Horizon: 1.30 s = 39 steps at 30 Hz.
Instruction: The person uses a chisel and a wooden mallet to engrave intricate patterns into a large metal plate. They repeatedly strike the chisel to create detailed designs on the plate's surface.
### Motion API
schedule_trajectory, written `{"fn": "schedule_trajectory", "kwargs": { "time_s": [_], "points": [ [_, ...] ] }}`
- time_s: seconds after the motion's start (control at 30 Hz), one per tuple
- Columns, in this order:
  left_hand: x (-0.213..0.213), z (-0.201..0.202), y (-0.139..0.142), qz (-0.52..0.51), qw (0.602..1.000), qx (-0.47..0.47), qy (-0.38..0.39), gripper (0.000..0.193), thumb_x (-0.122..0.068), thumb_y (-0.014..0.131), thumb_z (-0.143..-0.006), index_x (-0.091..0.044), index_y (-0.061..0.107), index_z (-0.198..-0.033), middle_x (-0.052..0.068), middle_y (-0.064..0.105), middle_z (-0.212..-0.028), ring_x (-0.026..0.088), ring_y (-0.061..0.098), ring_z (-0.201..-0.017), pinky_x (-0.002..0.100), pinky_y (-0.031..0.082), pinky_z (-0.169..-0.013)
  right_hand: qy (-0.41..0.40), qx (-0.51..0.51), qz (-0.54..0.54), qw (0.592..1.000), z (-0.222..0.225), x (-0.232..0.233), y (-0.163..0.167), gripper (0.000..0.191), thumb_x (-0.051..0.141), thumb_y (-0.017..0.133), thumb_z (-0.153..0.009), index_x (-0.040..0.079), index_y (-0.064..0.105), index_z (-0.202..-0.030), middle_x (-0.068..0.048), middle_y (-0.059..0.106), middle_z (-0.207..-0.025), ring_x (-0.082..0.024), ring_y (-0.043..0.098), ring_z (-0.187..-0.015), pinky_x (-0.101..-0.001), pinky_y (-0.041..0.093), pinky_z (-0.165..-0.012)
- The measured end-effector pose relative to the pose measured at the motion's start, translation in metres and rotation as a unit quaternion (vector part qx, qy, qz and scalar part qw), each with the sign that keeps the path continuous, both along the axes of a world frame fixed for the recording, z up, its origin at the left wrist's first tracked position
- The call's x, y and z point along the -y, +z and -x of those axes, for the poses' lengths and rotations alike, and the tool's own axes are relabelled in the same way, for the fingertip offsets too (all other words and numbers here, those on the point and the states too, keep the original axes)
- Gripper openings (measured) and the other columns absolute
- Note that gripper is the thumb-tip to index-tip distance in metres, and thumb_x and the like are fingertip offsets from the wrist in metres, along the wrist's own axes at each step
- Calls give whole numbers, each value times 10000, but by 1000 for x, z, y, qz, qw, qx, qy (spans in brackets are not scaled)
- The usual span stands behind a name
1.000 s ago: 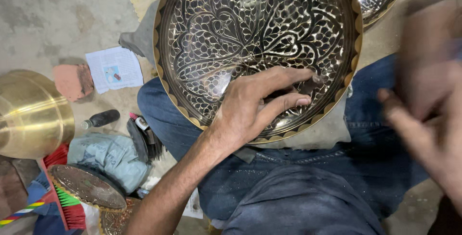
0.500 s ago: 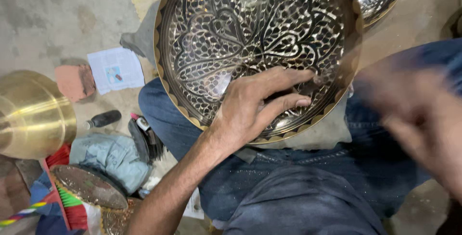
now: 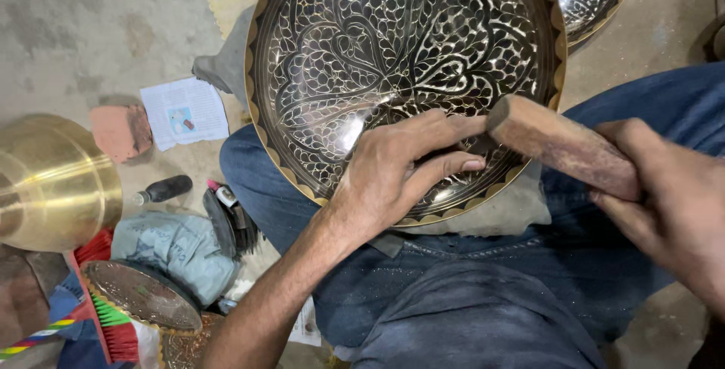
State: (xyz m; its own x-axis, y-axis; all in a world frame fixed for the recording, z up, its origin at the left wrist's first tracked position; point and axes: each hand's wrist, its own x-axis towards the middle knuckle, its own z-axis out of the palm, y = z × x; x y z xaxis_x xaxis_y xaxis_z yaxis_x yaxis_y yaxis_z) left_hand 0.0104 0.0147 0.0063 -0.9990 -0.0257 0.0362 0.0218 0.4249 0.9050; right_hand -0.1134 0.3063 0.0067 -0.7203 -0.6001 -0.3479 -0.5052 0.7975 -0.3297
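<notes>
While the left hand lies open on the engraved plate (over a concrete floor), the right hand grips a wooden mallet.

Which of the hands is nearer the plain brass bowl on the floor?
Left. The left hand rests on the engraved plate, on the side toward the brass bowl. The right hand grips a wooden mallet at the far side.

The person wears blue jeans and a dusty dark blue shirt. Both forearms are bare, without sleeves.
</notes>
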Motion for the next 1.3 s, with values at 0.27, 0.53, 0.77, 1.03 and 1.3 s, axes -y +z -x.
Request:
{"fn": "schedule_trajectory", "kwargs": {
  "time_s": [0.27, 0.53, 0.77, 1.03, 1.3],
  "points": [
    [2, 1, -3, -46, 998, -21, 31, 327, -332, 692, -1037, -167, 686, -1319, 69, 740, -1304, 177, 759, -1113, 361, 665, -955, 5, -25, 73, 997, -2, 36, 28, 509, 110, 785, -787, -13, 596, -1244, -185, 713, -904, -278, 734, -766, -396, 592, -624],
    [-1, -1, 1, -100, 990, 22, 93, 304, -277, 699, -1018, -156, 690, -1297, 62, 741, -1316, 132, 786, -1036, 324, 713, -873, -70, 27, 263, 962, -4, 61, 3, 511, 283, 787, -908, -24, 536, -1230, -136, 613, -907, -190, 617, -768, -320, 519, -651],
    [-4, 7, -5, -63, 993, 33, 99, 378, -279, 718, -965, -115, 674, -1303, 59, 776, -1153, 138, 796, -946, 286, 691, -774, -101, 40, 205, 973, 11, 67, 2, 442, 261, 750, -965, -13, 594, -1276, -175, 740, -973, -225, 707, -730, -353, 541, -592],
    [-3, 5, -14, 16, 992, -110, 54, 333, -279, 707, -1051, -85, 636, -1312, 87, 728, -1246, 176, 764, -1083, 326, 678, -956, -9, -65, 150, 987, 15, 63, 26, 531, 201, 803, -895, -36, 576, -1313, -224, 727, -974, -290, 745, -829, -396, 601, -711],
    [-4, 7, -25, -40, 997, -30, 67, 368, -246, 695, -1016, -63, 647, -1331, 119, 753, -1241, 210, 776, -1101, 346, 693, -909, 40, -20, 191, 981, 22, 60, 40, 559, -16, 764, -792, -17, 590, -1323, -207, 701, -1070, -277, 726, -954, -378, 586, -807]
  ]
}}
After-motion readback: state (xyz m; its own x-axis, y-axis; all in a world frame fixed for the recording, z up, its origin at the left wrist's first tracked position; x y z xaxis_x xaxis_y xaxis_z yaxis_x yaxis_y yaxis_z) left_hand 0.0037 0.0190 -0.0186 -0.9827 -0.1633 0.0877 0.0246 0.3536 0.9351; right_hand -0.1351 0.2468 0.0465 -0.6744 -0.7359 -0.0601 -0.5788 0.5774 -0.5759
